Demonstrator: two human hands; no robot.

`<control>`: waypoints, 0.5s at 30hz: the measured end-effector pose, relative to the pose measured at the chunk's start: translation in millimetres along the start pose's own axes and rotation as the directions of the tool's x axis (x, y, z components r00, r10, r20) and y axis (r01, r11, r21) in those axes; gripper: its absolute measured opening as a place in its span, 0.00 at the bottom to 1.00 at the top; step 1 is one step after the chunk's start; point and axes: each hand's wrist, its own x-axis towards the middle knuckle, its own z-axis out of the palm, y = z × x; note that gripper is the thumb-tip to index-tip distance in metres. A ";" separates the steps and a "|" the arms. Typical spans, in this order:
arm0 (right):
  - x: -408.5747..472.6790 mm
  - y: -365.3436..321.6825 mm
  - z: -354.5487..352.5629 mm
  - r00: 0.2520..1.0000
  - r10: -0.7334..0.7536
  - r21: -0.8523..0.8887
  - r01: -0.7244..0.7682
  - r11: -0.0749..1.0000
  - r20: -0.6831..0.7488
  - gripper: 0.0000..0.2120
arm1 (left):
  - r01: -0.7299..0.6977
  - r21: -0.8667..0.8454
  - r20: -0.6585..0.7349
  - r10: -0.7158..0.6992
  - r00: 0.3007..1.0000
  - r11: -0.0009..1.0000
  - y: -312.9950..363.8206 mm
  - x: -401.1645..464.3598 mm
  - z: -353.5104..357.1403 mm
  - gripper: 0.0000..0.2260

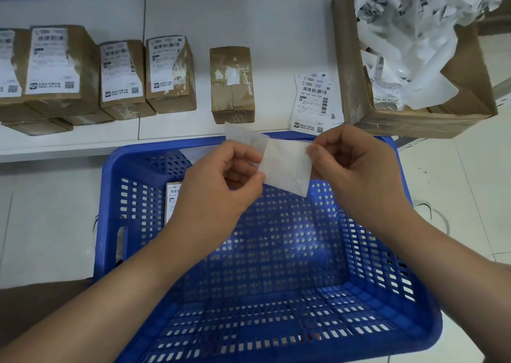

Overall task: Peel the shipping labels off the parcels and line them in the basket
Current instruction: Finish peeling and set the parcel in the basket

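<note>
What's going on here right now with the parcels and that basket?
A person is holding a white paper sheet with both hands, the left hand and the right hand each pinching an edge, above a blue basket. One labelled parcel lies in the basket. On the table, several parcels still carry labels, one parcel looks stripped, and loose labels lie beside a cardboard box of paper scraps.

A parcel-handling spot, a packing or mailroom corner. Along the far side, a white shelf (249, 17) carries a row of taped brown parcels (171, 75), most wearing printed barcode shipping labels. Far right, an open cardboard box (401, 119) overflows with crumpled label paper, a stack of loose labels (315, 100) just beside it. Near us, a blue perforated plastic basket (276, 279) sits over pale floor tiles (49, 224).
</note>
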 end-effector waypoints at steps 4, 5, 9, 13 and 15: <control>4.8 -1.3 -7.3 0.999 -0.011 -0.039 0.010 0.999 -0.040 0.05 | -0.015 -0.002 -0.009 0.015 1.000 1.000 1.0 0.0 -1.1 0.10; 5.9 -0.9 -8.9 0.999 -0.012 -0.044 0.010 0.999 -0.050 0.04 | -0.019 0.003 -0.010 0.019 1.000 1.000 1.0 0.0 -1.2 0.11; 8.4 0.5 -13.8 0.997 -0.007 -0.035 0.004 0.999 -0.077 0.04 | -0.024 0.025 -0.018 0.024 1.000 0.999 -1.2 2.1 -2.9 0.11; 9.3 1.3 -18.1 0.996 -0.015 -0.038 0.011 0.999 -0.092 0.03 | -0.016 0.076 0.000 0.016 1.000 0.997 -3.8 7.8 -6.6 0.11; 8.9 1.3 -19.6 0.995 -0.018 -0.041 0.015 0.999 -0.096 0.03 | -0.017 0.110 0.012 0.016 1.000 0.994 -5.9 10.8 -8.2 0.12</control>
